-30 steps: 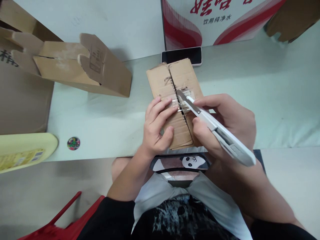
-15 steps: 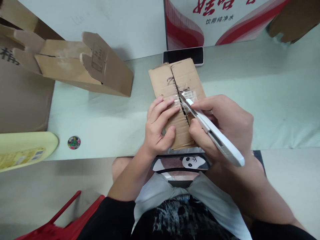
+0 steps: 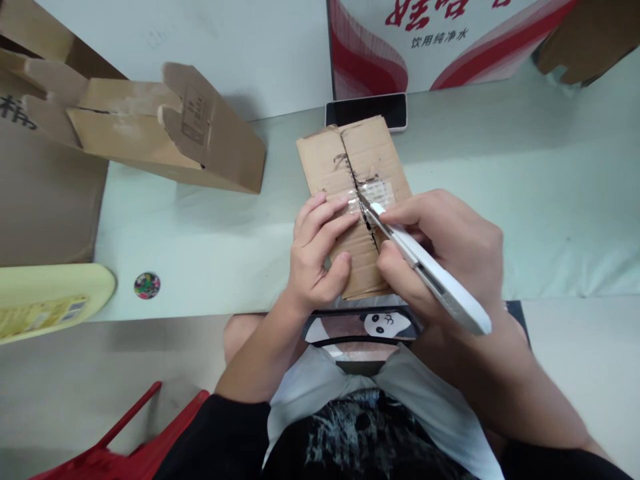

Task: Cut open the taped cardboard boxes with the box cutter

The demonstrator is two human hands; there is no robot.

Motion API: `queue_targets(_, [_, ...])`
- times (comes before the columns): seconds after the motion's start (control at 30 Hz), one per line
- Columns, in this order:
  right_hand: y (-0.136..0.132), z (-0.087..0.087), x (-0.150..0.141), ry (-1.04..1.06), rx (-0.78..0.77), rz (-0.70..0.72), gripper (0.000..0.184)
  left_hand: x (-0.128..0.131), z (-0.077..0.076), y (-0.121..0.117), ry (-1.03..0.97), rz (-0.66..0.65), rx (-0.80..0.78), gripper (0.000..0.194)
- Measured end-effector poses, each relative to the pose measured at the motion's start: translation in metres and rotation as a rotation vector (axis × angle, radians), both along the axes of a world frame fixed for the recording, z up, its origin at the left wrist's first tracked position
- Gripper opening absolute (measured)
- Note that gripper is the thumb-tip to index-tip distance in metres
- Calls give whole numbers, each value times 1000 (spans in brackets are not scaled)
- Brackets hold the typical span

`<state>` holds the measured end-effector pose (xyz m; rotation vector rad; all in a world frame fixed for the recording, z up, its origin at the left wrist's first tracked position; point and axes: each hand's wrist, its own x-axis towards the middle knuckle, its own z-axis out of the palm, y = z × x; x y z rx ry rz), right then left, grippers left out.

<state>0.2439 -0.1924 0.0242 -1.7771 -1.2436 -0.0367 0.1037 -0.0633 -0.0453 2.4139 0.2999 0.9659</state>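
Note:
A flattish brown cardboard box (image 3: 367,150) lies on the pale green table, with a dark, ragged seam along its length and clear tape across the middle. My left hand (image 3: 320,250) rests on its left side, fingers outstretched and pressing it down. My right hand (image 3: 445,247) grips a white utility knife (image 3: 440,283), blade out. The blade's tip touches the seam at the tape, close to my left fingertips.
A phone (image 3: 370,112) lies just behind the box. An open-topped carton (image 3: 230,140) and a yellow bottle (image 3: 55,300) stand at left, near a round sticker (image 3: 147,285). A red-and-white water carton (image 3: 440,53) stands behind. A red chair (image 3: 130,440) is at lower left.
The knife's blade has moved slightly toward me along the seam, with my right hand shifting a little. My left hand and the box stay in place.

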Motion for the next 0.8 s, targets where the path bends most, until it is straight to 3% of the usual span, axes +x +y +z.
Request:
queue_targets(0.2, [0, 2, 1, 14, -61, 23, 14, -1, -2, 0, 3, -2, -4, 46])
queue_targets(0.8, [-3, 1, 4, 63, -3, 44, 12, -1, -1, 1, 3, -1, 8, 44])
